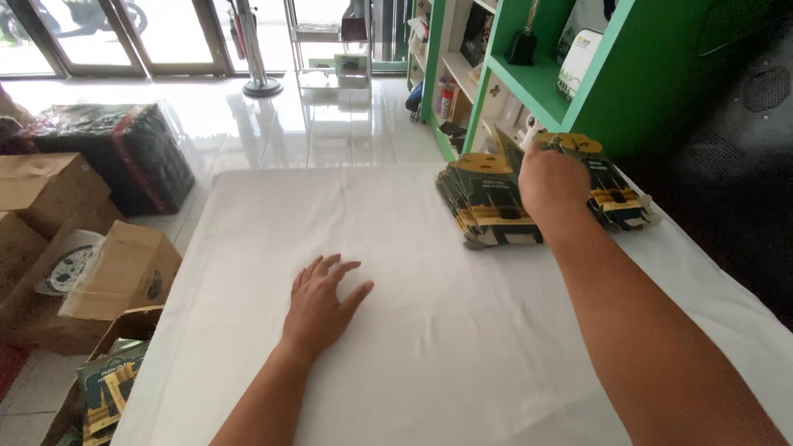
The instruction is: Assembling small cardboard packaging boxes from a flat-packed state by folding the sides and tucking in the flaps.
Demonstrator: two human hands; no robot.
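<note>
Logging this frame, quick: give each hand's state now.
Left hand: open, flat on the white tablecloth.
Right hand: on the stack of flat dark green-and-yellow cardboard packs; grip cannot be told.

One head-worn camera looks steeply down, close, across the white table (pixel 462 347).

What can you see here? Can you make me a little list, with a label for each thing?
surface: table under a white cloth
left hand: flat on the cloth, fingers spread, holding nothing
right hand: reaching to the stacks of flat dark green and yellow cartons, touching them; grip hidden
second stack: just right of that hand
floor, left: brown cardboard boxes
behind: green shelves
</note>
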